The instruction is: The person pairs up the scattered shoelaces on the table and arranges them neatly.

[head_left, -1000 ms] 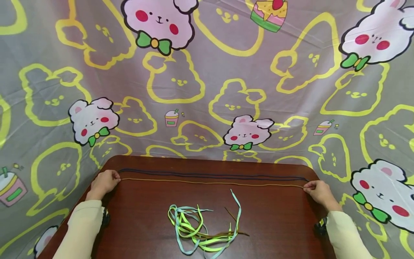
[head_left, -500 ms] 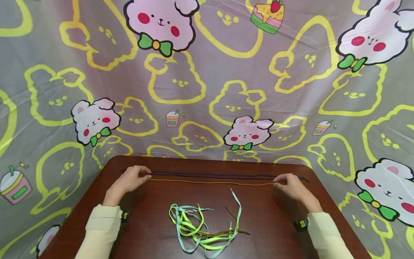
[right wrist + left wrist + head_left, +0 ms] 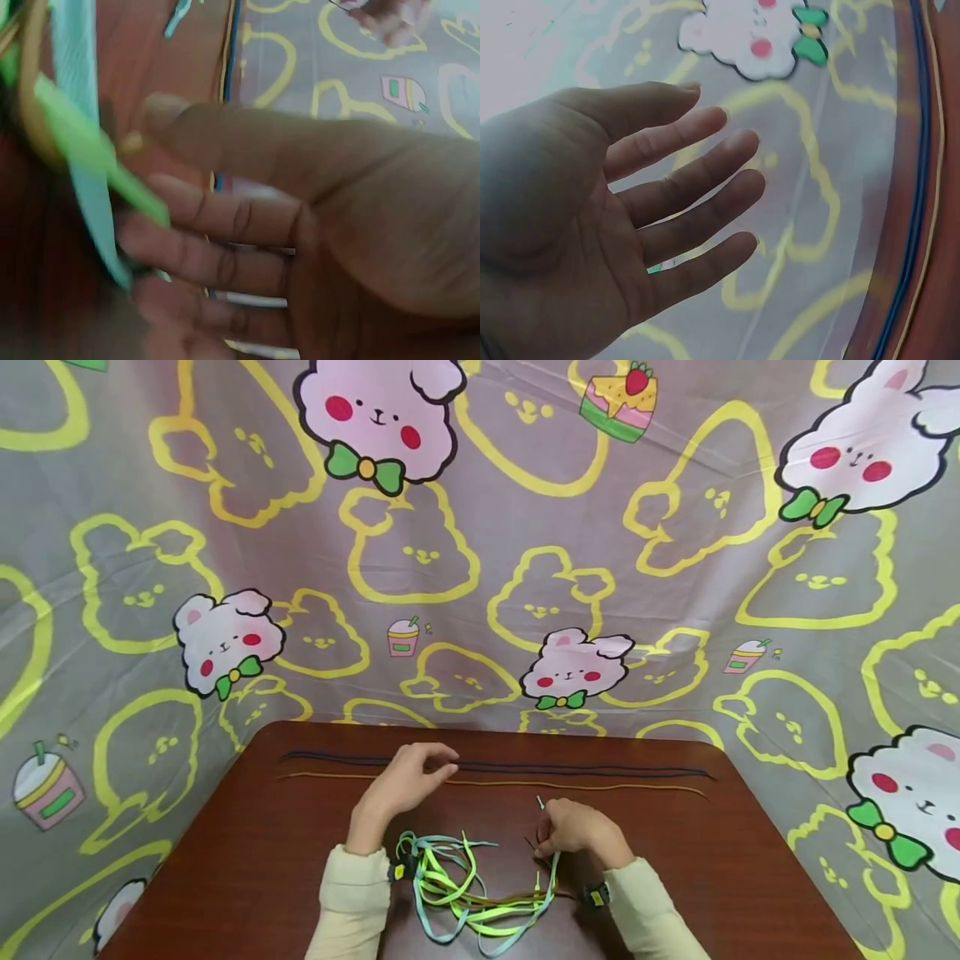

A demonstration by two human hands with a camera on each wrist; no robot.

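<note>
Head view, left hand [image 3: 405, 783] relaxed, right hand [image 3: 573, 828] at tangled laces [image 3: 483, 903] on table [image 3: 255, 860], its hold too blurred to tell

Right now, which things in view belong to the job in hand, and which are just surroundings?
Likely the job:
tangled blue, lime and brown laces by the right hand
long dark-blue cord strands
long tan cord

Just there:
reddish-brown table
printed grey cloth

Pretty even light on the cloth [image 3: 480, 568] from here, tbh. Left wrist cam glares white at left, left hand [image 3: 607, 225] shadowed; right wrist cam's laces [image 3: 79, 139] look blurry.
</note>
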